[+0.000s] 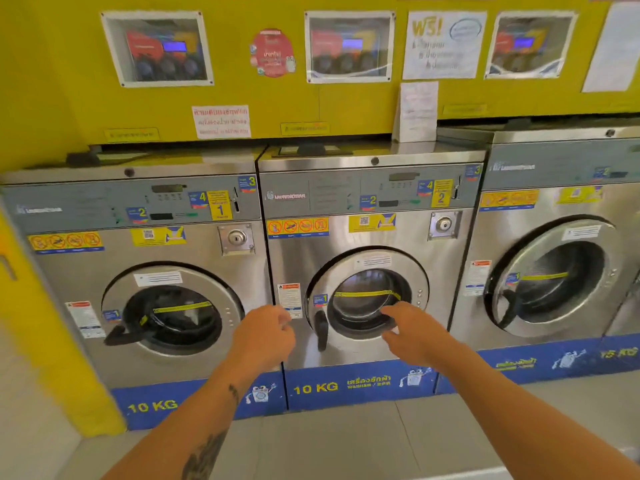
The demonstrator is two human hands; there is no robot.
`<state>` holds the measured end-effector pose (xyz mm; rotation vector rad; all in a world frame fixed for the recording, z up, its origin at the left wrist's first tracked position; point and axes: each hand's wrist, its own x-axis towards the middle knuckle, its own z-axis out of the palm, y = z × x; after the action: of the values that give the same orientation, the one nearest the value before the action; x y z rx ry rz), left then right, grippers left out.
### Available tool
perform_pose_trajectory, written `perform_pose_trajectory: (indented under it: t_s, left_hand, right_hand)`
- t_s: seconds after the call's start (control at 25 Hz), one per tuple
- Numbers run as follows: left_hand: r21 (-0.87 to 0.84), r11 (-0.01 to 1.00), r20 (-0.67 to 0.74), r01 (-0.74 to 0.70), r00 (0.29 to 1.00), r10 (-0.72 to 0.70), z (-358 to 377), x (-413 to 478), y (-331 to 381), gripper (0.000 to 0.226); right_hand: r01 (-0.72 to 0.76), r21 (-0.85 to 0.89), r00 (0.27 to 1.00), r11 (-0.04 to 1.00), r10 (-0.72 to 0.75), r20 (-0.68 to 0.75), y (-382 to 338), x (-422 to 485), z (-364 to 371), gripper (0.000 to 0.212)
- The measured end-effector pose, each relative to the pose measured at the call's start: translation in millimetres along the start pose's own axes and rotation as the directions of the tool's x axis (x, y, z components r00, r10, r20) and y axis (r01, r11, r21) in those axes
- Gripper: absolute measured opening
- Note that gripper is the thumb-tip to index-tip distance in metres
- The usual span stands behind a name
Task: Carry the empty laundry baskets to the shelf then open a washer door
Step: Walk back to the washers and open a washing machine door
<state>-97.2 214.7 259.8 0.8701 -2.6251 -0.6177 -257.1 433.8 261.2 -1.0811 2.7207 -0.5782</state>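
While both forearms reach forward from the bottom of the view, the hands hover side by side in front of the middle washer [370, 258], holding nothing. Left hand [264, 336]: palm down, fingers loosely curled, thumb and fingertips nearly pinched, in front of the seam at that washer's left edge. Left forearm carries dark tattoo marks. Right hand [414, 332]: palm down, open, fingers spread and pointing toward the lower right rim of the round washer door [369, 299].

Middle washer door: shut, glass porthole facing the camera, a yellow strip across the glass. Its black handle [321, 329] sits on the door's left side, long axis upright, hanging downward. Handle lies between the two hands, just right of the left hand; whether either hand touches the door cannot be told.

Below the door, a blue base band reads "10 KG". Left of the middle washer stands a matching washer [145, 271] with its handle swung out to the lower left; right of it, a third washer [554, 258]. Above the middle washer, a yellow wall [311, 98] bears framed windows and paper notices.
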Motion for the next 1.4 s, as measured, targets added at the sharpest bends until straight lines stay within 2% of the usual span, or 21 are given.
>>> perform_pose_trajectory:
  t_s: [0.12, 0.2, 0.32, 0.48, 0.6, 0.84, 0.96, 1.04, 1.16, 1.24, 1.32, 1.4]
  left_hand:
    - [0.045, 0.998, -0.007, 0.049, 0.999, -0.049, 29, 53, 10, 0.028]
    - [0.012, 0.996, -0.017, 0.09, 0.996, -0.09, 50, 82, 15, 0.03]
    - [-0.034, 0.997, 0.012, 0.073, 0.997, -0.073, 80, 119, 14, 0.038]
    - [-0.13, 0.99, 0.028, -0.057, 0.998, 0.061, 111, 177, 5, 0.046]
    - [-0.111, 0.979, 0.065, -0.172, 0.982, 0.18, 131, 229, -8, 0.054]
    - [-0.177, 0.898, 0.167, -0.404, 0.887, 0.431, 161, 330, -35, 0.06]
    - [-0.246, 0.836, 0.204, -0.49, 0.817, 0.539, 172, 357, -33, 0.057]
    - [-0.296, 0.807, 0.234, -0.512, 0.78, 0.581, 179, 367, -35, 0.055]
    - [-0.349, 0.786, 0.256, -0.511, 0.755, 0.604, 180, 378, -41, 0.056]
    - [-0.363, 0.785, 0.284, -0.503, 0.742, 0.607, 180, 382, -43, 0.057]
    - [-0.385, 0.78, 0.296, -0.494, 0.734, 0.611, 179, 379, -44, 0.057]
    - [-0.409, 0.767, 0.292, -0.495, 0.725, 0.624, 178, 368, -44, 0.056]
  right_hand:
    - [0.045, 0.023, 0.996, 0.999, -0.047, 0.07, 26, 72, -3, 0.058]
    - [0.065, 0.028, 0.993, 0.997, -0.068, 0.099, 40, 117, -3, 0.057]
    - [0.091, 0.059, 0.989, 0.994, -0.097, 0.108, 51, 167, 6, 0.055]
    - [0.032, 0.105, 0.982, 0.994, -0.051, 0.182, 65, 204, 48, 0.055]
    - [-0.036, 0.064, 0.972, 0.997, 0.02, 0.233, 68, 226, 83, 0.053]
    - [-0.229, 0.01, 0.904, 0.973, 0.209, 0.372, 51, 271, 167, 0.055]
    - [-0.37, 0.143, 0.852, 0.918, 0.274, 0.445, 44, 285, 215, 0.063]
    - [-0.467, 0.29, 0.836, 0.835, 0.309, 0.454, 40, 297, 244, 0.067]
    - [-0.556, 0.497, 0.828, 0.667, 0.389, 0.404, 29, 312, 268, 0.056]
    - [-0.59, 0.554, 0.807, 0.587, 0.448, 0.384, 23, 314, 277, 0.046]
    - [-0.597, 0.54, 0.801, 0.593, 0.472, 0.368, 23, 308, 277, 0.039]
    - [-0.582, 0.477, 0.813, 0.659, 0.457, 0.361, 29, 294, 272, 0.038]
